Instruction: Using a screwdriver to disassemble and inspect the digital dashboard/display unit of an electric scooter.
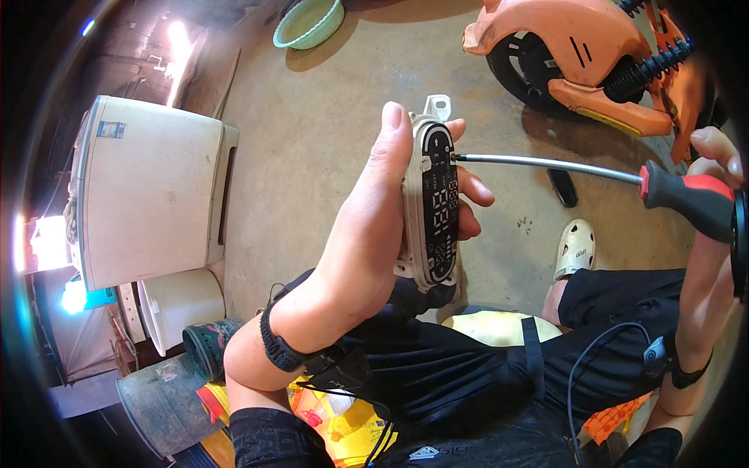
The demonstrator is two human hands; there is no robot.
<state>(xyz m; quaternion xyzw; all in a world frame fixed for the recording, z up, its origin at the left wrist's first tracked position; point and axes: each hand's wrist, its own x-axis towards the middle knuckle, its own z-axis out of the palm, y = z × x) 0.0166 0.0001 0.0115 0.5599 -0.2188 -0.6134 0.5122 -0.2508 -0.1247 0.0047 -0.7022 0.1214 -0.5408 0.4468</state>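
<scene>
My left hand (374, 199) is closed around an oval digital instrument display (441, 203), raised in front of me. The display has a black face with pale digit segments, a light housing and a mounting tab at its top. My thumb lies along one side, and fingertips show past the other. At the right edge, my right hand (714, 160) grips a screwdriver (546, 162) by its black and red handle. Its long metal shaft points left, and the tip meets the display's right edge near the top. Whether a screw sits there is too small to tell.
An orange scooter (562, 47) with a black wheel and shock absorber stands at the upper right. A pale green basin (310, 22) lies on the floor ahead. To the left are a white appliance (148, 187), a white bucket (187, 308) and a grey bin (168, 402).
</scene>
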